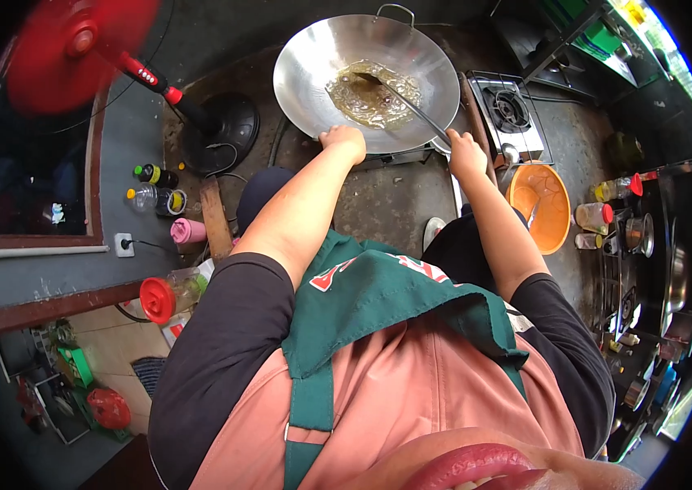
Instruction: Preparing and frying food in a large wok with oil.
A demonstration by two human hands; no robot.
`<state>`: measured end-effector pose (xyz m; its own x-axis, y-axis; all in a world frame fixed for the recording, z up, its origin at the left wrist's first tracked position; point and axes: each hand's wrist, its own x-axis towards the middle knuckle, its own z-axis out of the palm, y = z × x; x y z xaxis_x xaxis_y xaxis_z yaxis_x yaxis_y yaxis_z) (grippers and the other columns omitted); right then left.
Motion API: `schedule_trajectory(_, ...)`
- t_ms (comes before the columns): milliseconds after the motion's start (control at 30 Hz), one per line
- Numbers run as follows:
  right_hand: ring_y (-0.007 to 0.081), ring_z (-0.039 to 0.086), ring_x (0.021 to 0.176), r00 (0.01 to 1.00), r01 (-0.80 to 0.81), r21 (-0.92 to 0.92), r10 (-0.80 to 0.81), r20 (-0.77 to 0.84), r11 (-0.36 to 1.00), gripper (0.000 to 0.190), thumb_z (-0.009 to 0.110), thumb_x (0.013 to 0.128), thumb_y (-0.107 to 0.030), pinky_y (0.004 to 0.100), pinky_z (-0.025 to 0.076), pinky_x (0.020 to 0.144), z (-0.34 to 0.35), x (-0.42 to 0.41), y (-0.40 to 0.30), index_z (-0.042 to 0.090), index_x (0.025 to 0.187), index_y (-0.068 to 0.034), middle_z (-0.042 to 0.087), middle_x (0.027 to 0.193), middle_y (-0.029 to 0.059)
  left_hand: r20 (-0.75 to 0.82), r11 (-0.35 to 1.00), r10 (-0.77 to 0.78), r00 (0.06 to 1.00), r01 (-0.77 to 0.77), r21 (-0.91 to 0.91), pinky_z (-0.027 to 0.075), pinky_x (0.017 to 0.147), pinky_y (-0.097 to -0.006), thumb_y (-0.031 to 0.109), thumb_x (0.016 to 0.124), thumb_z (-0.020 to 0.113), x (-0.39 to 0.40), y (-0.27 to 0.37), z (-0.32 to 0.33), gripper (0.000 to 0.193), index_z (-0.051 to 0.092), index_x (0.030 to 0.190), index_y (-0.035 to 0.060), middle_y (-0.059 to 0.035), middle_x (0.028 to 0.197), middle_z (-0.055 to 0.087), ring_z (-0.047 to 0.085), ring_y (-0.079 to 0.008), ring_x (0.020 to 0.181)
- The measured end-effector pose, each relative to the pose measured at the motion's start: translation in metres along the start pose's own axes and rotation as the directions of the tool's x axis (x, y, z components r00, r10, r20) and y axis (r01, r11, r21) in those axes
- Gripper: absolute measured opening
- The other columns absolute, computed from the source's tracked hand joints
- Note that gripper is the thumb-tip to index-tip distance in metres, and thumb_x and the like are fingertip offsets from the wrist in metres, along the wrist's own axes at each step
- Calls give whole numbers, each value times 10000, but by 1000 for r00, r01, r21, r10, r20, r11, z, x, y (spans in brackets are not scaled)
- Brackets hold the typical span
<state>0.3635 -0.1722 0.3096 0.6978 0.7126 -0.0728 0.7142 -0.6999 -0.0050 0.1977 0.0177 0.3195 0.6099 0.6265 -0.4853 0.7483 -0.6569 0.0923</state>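
Observation:
A wide metal wok [303, 73] sits over a stove at the top middle, with bubbling yellowish liquid [352, 98] pooled in its bottom. My left hand [344, 144] is closed at the wok's near rim; a handle there, if any, is hidden under the fingers. My right hand [467, 153] grips the handle of a long metal spatula [416, 111] at the wok's near right edge. The spatula's dark head lies in the liquid.
A red fan [82, 41] stands at the left, its blades blurred. Bottles [147, 199] and a pink cup [188, 231] are below it. To the right are a gas burner [508, 110] and an orange basin [554, 208]. Lidded jars [594, 217] stand farther right.

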Motion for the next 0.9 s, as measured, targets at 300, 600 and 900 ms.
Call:
schedule_trajectory(300, 241, 621, 942, 946, -121, 668, -118, 301, 735, 802, 783, 673, -141, 341, 481, 815, 39, 2, 82, 389, 1371, -154, 657, 1028, 142, -348, 819, 143, 927, -308, -484, 467, 855, -359, 385, 802, 653, -30, -55, -35, 472, 605, 1168, 92, -152, 1067, 636, 592, -232, 1016)
schedule_trajectory(600, 131, 601, 737, 801, -568, 714, -78, 593, -409, 428, 626, 861, -251, 288, 476, 577, 105, -132, 219, 553, 1186, 18, 636, 880, 66, 177, -101, -41, 983, 172, -980, 481, 781, -295, 333, 874, 568, -150, -126, 57, 442, 582, 1151, -10, -70, 1089, 621, 580, -168, 938)
schedule_trajectory(900, 126, 600, 672, 736, -594, 684, 59, 675, -422, 332, 642, 839, -224, 296, 481, 543, 117, -287, 173, 609, 1061, 22, 633, 809, 63, 149, 100, -7, 989, 149, -984, 498, 765, -309, 307, 879, 570, -210, -131, 111, 422, 573, 1157, -10, -84, 1050, 633, 602, -178, 889)
